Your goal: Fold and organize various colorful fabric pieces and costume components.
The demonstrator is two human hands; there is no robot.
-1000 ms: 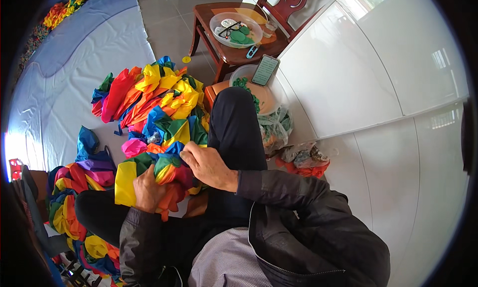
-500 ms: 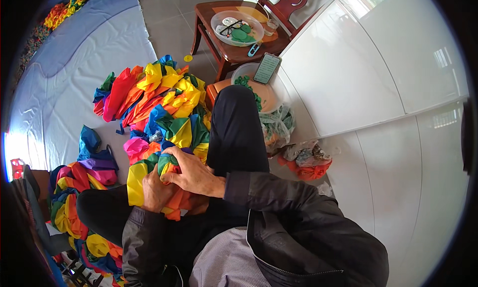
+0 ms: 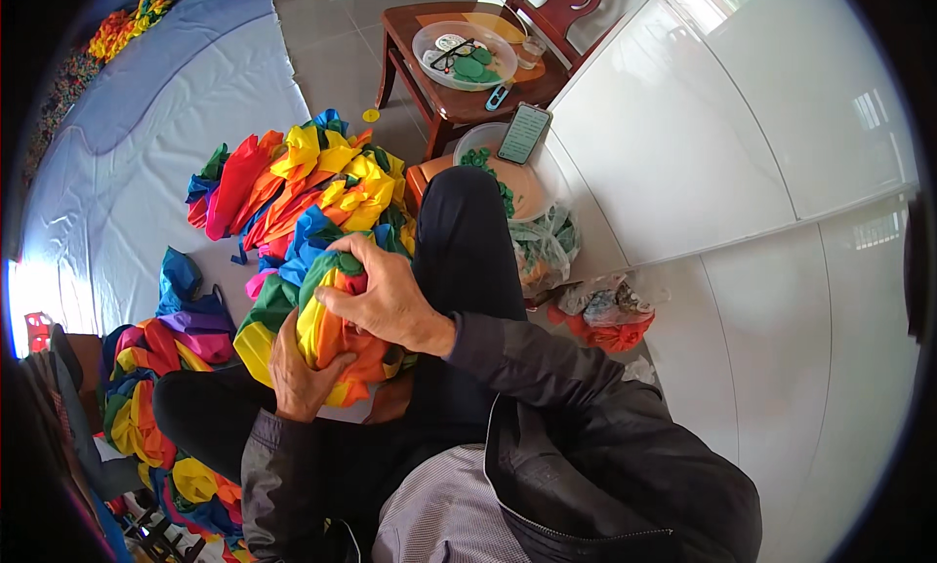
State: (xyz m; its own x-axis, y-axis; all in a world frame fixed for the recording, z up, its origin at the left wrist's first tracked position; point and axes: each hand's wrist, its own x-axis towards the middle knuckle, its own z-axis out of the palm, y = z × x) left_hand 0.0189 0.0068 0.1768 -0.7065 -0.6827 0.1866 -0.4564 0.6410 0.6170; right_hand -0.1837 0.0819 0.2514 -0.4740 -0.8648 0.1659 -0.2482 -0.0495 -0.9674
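Over my lap I hold a bunched piece of rainbow-striped fabric, with green, yellow and orange panels gathered toward a round green centre at its top. My right hand grips the gathered top from the right, its fingers bent over the green part and the thumb pressed on the orange panel. Lower down, my left hand clasps the fabric from the left, thumb across the front. The fingertips of both hands are partly hidden by the cloth. Just beyond lies a big heap of rainbow fabric, touching the held piece.
Another rainbow heap lies at my left. On a wooden chair stands a clear tub with green discs. Nearer, a second tub holds small green pieces, with a phone at its rim. Plastic bags sit below.
My right hand has moved up and slightly right, drawing the gathered top with it. My left hand has slid a little lower, and the striped panels now spread wider between the hands.
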